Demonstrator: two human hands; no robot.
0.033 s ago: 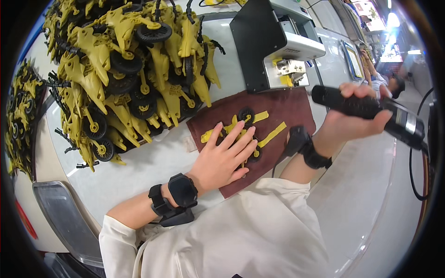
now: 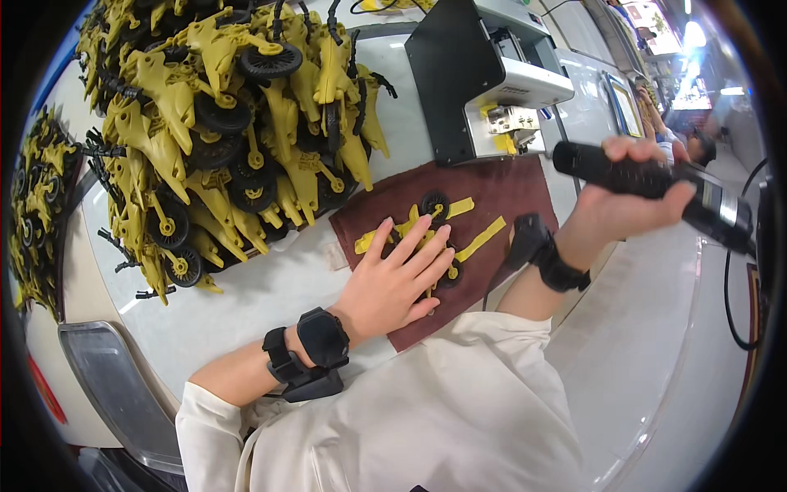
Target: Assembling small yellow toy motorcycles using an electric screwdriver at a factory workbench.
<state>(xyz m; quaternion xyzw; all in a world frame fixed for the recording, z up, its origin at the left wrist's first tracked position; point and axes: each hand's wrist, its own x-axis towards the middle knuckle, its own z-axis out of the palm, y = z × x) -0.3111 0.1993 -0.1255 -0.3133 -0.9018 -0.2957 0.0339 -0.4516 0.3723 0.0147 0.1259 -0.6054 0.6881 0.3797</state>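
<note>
My left hand (image 2: pixel 402 275) lies flat with its fingers spread over a yellow toy motorbike (image 2: pixel 407 225) on a brown cloth (image 2: pixel 525 184). The toy's black wheels (image 2: pixel 435 205) show beyond my fingertips; much of its body is hidden under the palm. Two flat yellow strips (image 2: pixel 482 239) extend rightward beside it. Raised to the right of the cloth, my right hand (image 2: pixel 635 205) is wrapped round a black electric screwdriver (image 2: pixel 611 170) with a silver band. Its black cord hangs at the far right, and no bit can be made out.
A large heap of yellow toy motorbikes (image 2: pixel 238 139) covers the table's left, with another batch (image 2: pixel 41 213) beyond. A black-and-white machine (image 2: pixel 459 82) stands behind the cloth. At lower left is a grey metal tray (image 2: pixel 115 385). Another person (image 2: pixel 680 146) is at far right.
My right hand and the screwdriver have shifted very slightly. My left hand stays where it was on the toy motorbike.
</note>
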